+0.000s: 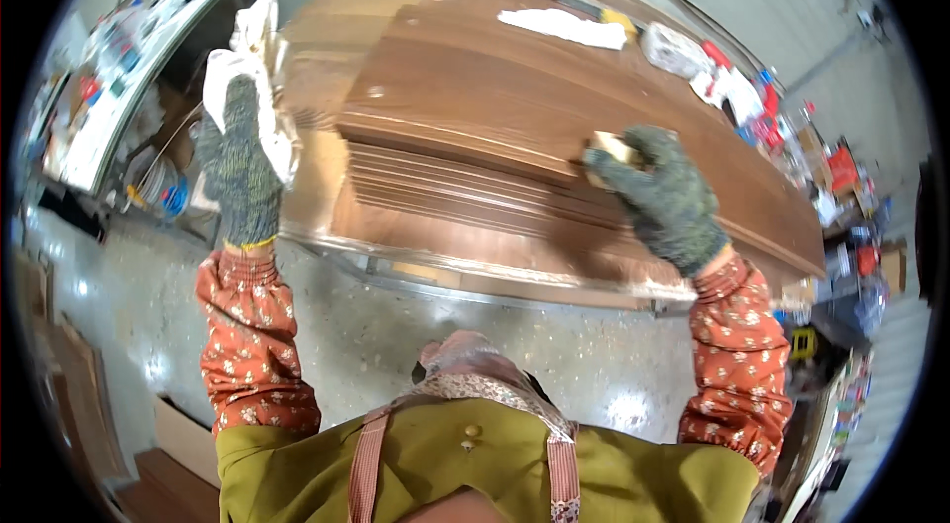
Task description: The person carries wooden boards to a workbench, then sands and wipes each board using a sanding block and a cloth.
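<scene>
Both my hands wear dark green knit gloves. At the left, my left hand (242, 162) grips a crumpled white cloth (259, 33), which hangs beside the table's left end. My right hand (665, 194) is closed around a small pale yellow block (612, 144), perhaps a sponge or sanding block. That block sits at the front edge of the top brown wood panel (475, 78). Below and in front of that panel lie several more brown panels in a stepped stack (445, 187), their long edges toward me. My right palm and the block's underside are hidden.
The stack rests on a worktable with a metal frame (426, 287). A white strip of cloth (562, 26) and a plastic-wrapped bundle (675, 50) lie toward the back. At left stands a cluttered shelf (109, 107). Boxes and bags (841, 172) crowd the right side.
</scene>
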The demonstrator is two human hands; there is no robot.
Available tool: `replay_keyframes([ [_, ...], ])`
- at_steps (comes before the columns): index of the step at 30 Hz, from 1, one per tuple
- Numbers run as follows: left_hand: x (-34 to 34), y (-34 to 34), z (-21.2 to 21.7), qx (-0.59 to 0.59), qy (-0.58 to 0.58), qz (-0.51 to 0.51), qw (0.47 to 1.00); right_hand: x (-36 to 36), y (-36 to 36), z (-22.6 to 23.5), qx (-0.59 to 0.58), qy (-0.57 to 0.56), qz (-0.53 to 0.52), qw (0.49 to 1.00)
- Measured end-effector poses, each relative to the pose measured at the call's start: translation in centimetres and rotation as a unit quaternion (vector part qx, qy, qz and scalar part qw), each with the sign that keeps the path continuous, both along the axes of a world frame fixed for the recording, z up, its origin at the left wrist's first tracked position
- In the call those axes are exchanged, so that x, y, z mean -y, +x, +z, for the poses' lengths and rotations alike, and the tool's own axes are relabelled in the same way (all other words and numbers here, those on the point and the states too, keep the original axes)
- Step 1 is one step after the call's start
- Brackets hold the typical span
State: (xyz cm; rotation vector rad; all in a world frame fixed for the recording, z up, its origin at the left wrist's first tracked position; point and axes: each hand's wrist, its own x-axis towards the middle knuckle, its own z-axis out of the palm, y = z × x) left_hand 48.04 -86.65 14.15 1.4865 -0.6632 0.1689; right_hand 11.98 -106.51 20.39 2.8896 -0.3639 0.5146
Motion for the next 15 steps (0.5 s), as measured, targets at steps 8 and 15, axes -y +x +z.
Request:
replay_keyframes([
  [8, 3.5, -9.8, 4.5, 0.201, 0.139, -0.060, 0.968, 4.0, -18.5, 0.1, 0.020, -0.037, -0.219, 0.975],
  [15, 6.4, -17.9, 8.5, 0.428, 0.140, -0.167, 0.877, -0.5, -7.3, 2.7, 0.122, -0.028, -0.010, 0.992],
])
